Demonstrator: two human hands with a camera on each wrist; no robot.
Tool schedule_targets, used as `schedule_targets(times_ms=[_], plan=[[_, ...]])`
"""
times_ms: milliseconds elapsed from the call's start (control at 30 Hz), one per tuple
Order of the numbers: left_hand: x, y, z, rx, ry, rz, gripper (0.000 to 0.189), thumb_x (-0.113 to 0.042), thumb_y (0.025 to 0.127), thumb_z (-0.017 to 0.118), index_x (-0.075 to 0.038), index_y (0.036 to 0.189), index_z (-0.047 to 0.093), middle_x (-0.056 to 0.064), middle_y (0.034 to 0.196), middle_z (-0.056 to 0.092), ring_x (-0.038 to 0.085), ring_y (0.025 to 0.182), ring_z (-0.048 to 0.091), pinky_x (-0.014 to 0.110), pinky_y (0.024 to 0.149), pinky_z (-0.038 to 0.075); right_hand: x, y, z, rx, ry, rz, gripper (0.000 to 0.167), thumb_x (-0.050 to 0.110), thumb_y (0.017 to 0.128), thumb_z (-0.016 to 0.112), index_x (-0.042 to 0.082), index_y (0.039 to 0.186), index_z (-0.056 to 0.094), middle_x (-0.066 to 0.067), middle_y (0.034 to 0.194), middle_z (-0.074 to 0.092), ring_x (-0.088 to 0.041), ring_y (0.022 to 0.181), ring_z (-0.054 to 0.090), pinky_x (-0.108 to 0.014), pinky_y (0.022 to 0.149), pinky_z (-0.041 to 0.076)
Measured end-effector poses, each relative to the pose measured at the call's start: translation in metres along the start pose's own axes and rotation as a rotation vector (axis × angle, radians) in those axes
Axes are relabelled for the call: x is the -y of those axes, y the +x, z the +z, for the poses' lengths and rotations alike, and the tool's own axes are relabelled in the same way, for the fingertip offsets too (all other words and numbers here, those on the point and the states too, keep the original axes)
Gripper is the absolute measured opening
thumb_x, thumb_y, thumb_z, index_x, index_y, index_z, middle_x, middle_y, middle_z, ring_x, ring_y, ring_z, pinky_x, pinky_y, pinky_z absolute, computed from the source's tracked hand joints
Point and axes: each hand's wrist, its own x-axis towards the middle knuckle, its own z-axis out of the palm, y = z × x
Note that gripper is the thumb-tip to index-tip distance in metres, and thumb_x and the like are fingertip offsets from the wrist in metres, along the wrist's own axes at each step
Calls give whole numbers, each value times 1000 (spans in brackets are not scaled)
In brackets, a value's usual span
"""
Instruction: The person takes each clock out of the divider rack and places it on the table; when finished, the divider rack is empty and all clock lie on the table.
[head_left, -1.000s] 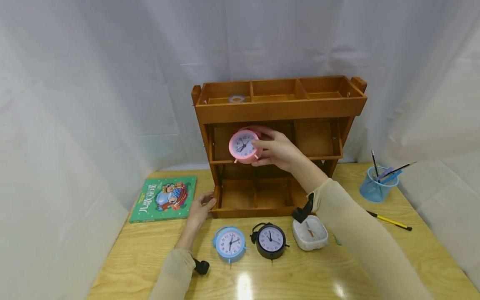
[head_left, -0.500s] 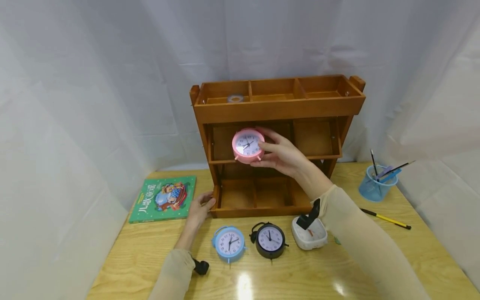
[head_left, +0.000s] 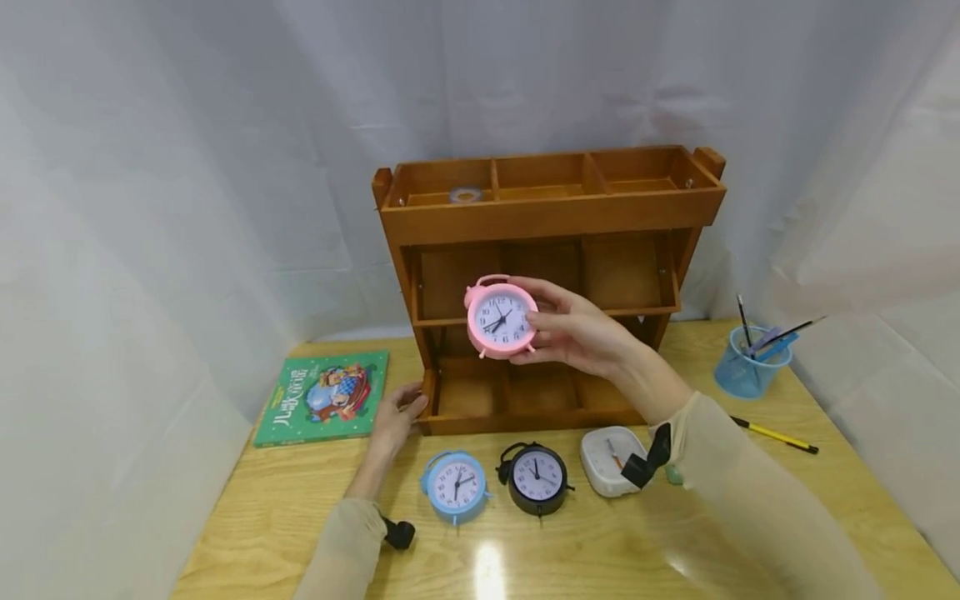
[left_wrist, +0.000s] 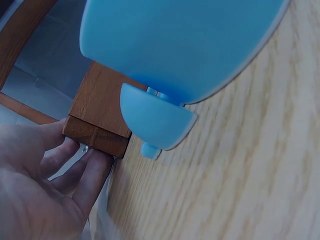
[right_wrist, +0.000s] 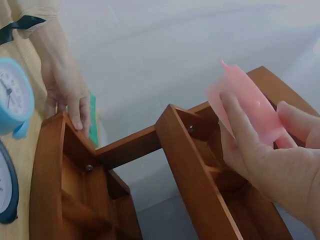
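My right hand [head_left: 577,333] grips a pink alarm clock [head_left: 501,322] by its right side, its dial facing me, in front of the brown wooden shelf [head_left: 555,221]. The right wrist view shows the pink clock [right_wrist: 250,102] from behind, thumb and fingers on opposite sides. My left hand [head_left: 393,421] holds the shelf's lower left corner; the left wrist view shows its fingers around that wooden end [left_wrist: 95,135]. On the table before the shelf stand a blue alarm clock [head_left: 456,487], a black alarm clock [head_left: 537,479] and a white square clock [head_left: 609,458].
A green book [head_left: 322,396] lies left of the shelf. To the right stand a blue pen cup [head_left: 742,371] and a yellow and black pen [head_left: 776,434] on the table [head_left: 585,550]. A roll of tape [head_left: 466,195] sits in the top left compartment. A small green object [head_left: 674,474] shows beside the right sleeve.
My right hand has moved the pink clock slightly right and down, away from the middle tier, and its bells and handle now show. The left hand stays on the shelf corner.
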Motion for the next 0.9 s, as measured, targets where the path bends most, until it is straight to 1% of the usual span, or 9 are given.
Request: schedule_targets(times_ms=[100,200,267,333,500,600,733,833,900], plan=[[2,0,-1,-1,-3,-3,45,-18,108,61,-3,150,56,27,143,59,28,120,64,35,88,61,-4,-6,-4,44,-55,38,60,-2,108,47,19,163,37,-14,150,45,-28,108,69,-42,82,66],[3,1,-1,6,-1,-7,45,-19,108,61,-4,150,56,26,144,59,28,121,64,34,88,61,-12,-15,-10,93,-126,110,60,-2,106,51,17,162,40,-13,143,54,-27,104,70,-39,77,66],[3,0,-1,13,4,-6,45,-19,108,61,-4,151,55,25,144,59,29,122,63,34,88,61,-19,-20,-15,147,-170,155,59,-1,105,53,15,161,42,-13,140,58,-26,101,72,-39,76,66],[0,-1,-1,23,5,-12,46,-18,109,60,-3,151,54,26,144,59,30,123,63,35,88,61,-27,-25,-19,197,-219,187,57,1,105,56,14,159,45,-11,140,58,-25,101,70,-37,74,66],[-2,1,-3,26,9,-10,45,-17,109,59,-3,152,54,26,144,58,31,123,62,35,87,61,-47,-36,-23,321,-299,250,55,5,103,61,9,157,47,-12,148,53,-27,112,63,-35,74,65],[2,3,-2,18,17,1,44,-17,109,59,-3,151,55,26,144,58,32,124,62,34,87,61,-62,-42,-24,414,-314,302,55,6,103,62,6,157,47,-14,155,50,-28,117,62,-35,74,65],[3,5,-1,17,19,0,44,-16,109,59,-3,151,55,26,145,59,33,126,62,33,86,61,-82,-51,-22,497,-336,369,56,9,103,67,5,156,48,-14,162,44,-25,121,64,-34,73,65],[3,5,-1,19,22,2,44,-16,109,59,-3,151,55,26,145,58,33,126,62,33,86,61,-95,-57,-19,521,-328,429,56,9,103,68,7,156,50,-12,162,44,-22,112,68,-30,72,65],[3,4,-1,21,24,4,44,-17,109,59,-3,151,55,27,145,58,34,126,62,34,86,61,-104,-60,-17,526,-299,472,56,7,103,67,8,156,50,-11,159,46,-20,107,69,-29,71,64]])
